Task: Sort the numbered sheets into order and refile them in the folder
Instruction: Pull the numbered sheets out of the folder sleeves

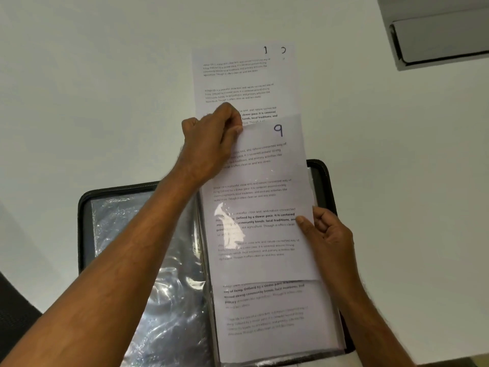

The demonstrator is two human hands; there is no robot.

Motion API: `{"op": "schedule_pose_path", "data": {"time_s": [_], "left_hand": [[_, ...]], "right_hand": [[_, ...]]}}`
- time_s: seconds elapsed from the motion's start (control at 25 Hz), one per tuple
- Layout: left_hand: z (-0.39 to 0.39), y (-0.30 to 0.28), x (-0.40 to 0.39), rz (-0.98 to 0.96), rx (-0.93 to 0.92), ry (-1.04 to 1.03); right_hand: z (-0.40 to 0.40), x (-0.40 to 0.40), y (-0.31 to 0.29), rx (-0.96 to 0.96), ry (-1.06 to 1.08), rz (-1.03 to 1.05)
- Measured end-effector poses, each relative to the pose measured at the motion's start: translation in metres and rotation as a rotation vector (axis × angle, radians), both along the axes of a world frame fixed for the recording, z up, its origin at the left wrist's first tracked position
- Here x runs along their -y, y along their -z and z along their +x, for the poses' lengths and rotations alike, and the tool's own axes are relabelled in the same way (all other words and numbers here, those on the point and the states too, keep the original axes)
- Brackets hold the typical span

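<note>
The left hand (211, 139) reaches across from the lower left of the frame to the middle, its forearm lying over the open folder (87, 207). Its fingers are curled and pinch the upper left corner of the sheet marked 9 (264, 202). The right hand (328, 231) comes from the lower right and holds the right edge of the same sheet, thumb on the printed face and the other fingers bent beside the edge; how far they go behind the paper I cannot tell.

This sheet lies over the right half of the folder, and its top reaches past the folder's upper edge onto the white table (92, 88). Its lower part seems to be under a shiny sleeve, but that is hard to make out. Below it one more printed sheet (267, 327) shows in the right half.

In the upper middle, a sheet marked 1 (235, 78) lies on the table, with a second sheet (287, 75) showing beside its right edge; the number there is only partly seen. Their lower ends are covered by the left hand and by sheet 9.

The left half of the folder holds crinkled clear plastic sleeves (148, 260); their count is not clear. A grey object (436, 35) is cut off at the upper right corner.
</note>
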State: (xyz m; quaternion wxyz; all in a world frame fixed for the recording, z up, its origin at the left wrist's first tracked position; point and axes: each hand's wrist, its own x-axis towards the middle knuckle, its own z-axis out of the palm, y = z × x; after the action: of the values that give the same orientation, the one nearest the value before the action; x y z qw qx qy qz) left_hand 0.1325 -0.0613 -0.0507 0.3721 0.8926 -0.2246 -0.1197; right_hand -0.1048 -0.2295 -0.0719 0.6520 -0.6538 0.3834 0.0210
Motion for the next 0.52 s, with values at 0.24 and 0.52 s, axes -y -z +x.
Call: {"op": "schedule_pose_path", "data": {"time_s": [0.24,0.52], "left_hand": [[0.036,-0.004,-0.016,-0.19,-0.271,-0.165],[0.002,0.0,-0.059,-0.223,-0.695,-0.381]], "right_hand": [[0.003,0.003,0.006,-0.04,-0.007,-0.021],[0.009,0.005,0.008,-0.046,-0.034,-0.037]]}}
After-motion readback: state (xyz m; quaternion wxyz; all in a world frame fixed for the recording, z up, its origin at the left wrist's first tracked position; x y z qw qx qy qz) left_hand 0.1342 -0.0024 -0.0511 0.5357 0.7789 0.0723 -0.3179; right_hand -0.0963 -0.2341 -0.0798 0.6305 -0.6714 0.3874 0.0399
